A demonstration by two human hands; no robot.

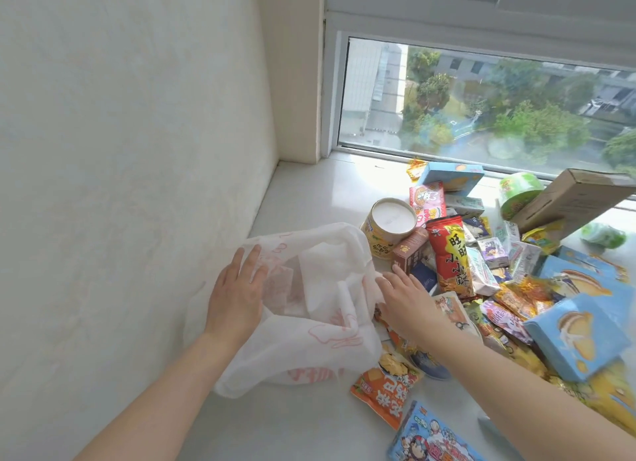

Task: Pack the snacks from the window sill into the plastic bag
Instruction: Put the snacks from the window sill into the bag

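— Where's the bag?
— On the sill point(303, 192), by the wall. My left hand point(234, 295) lies flat on the bag point(309, 336), fingers straight; my right hand point(406, 302) pinches its rim.
— The snacks?
— The snacks point(451, 254) are heaped just right.

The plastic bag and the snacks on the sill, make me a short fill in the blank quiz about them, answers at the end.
1. Both hands, the left hand and the right hand, touch the white ____ bag.
2. The round tub with the white lid lies on its ____.
3. The red snack packet lies to the ____ of the bag.
4. The brown cardboard box stands beside the ____ tub.

Missing words: plastic; side; right; green
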